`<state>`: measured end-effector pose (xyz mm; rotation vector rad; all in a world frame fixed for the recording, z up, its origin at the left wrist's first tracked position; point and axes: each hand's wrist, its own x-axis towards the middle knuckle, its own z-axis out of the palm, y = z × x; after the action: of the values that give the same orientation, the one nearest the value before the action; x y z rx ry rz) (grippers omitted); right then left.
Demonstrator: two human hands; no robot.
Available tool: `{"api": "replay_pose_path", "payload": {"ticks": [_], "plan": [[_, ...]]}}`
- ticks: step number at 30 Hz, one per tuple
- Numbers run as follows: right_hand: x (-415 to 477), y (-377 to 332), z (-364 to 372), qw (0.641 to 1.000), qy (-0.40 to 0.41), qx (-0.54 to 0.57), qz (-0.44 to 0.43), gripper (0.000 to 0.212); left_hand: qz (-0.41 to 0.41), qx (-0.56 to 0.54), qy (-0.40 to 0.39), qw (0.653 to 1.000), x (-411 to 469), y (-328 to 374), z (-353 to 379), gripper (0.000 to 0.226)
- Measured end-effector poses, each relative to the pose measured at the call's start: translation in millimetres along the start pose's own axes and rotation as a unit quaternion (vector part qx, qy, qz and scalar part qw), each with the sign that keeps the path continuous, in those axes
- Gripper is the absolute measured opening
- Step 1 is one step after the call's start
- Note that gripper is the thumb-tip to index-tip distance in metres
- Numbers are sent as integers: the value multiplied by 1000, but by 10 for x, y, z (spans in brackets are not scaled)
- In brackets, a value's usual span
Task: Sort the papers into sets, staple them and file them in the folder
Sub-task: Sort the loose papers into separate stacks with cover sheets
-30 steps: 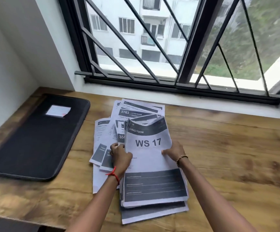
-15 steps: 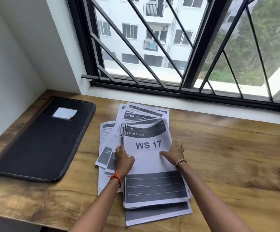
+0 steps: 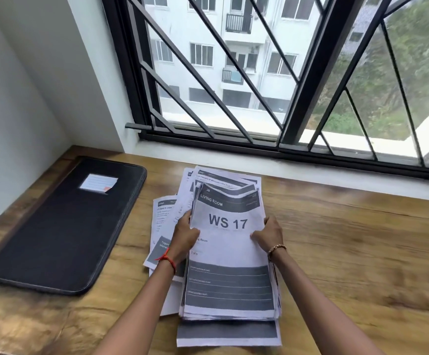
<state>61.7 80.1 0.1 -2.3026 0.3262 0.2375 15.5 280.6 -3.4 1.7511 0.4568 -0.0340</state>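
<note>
Sorting stage here: left grip point(image 3: 184, 239) and right grip point(image 3: 269, 235) each pinch a side edge of the paper stack point(image 3: 230, 290) on the worktop point(image 3: 349, 252), thumbs on top I think. The folder point(image 3: 62, 226) lies closed, well off left. Next up is peeling matching pages into sets.

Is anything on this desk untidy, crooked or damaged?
Yes. Loose sheets fan out left of the stack held by the left hand and right hand; one sheet sticks out under its near edge. The label on the folder looks peeled at one corner.
</note>
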Motion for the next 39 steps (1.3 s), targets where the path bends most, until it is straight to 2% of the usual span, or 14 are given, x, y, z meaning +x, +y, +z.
{"api": "replay_pose_path", "payload": {"ticks": [2,6,11,15,19,25,30,33,35,39], "plan": [[58,-71,7,1000,2,19,-6,31,10,13,-6,1000,108,67,-53,56],[144,-193,65,997,-9,73,-9,45,16,45,8,999,313,167,-122,61],[209,-171,202,997,-1,67,21,58,11,140,18,990,457,111,-159,50],[253,-94,314,999,12,17,43,50,12,203,36,978,565,-16,-144,51],[258,-110,367,999,30,-8,44,49,3,222,55,973,583,-18,-75,50],[303,-92,363,996,40,36,64,45,-42,294,45,954,581,10,-78,61],[295,-114,384,993,62,83,62,44,42,248,21,968,581,-19,-101,61],[280,-176,387,988,82,125,43,40,73,318,46,944,580,-43,-99,55],[291,-209,390,984,93,145,35,36,59,348,51,934,597,-61,-118,54],[340,-252,416,982,115,146,40,28,21,337,52,940,628,-65,-175,57]]}}
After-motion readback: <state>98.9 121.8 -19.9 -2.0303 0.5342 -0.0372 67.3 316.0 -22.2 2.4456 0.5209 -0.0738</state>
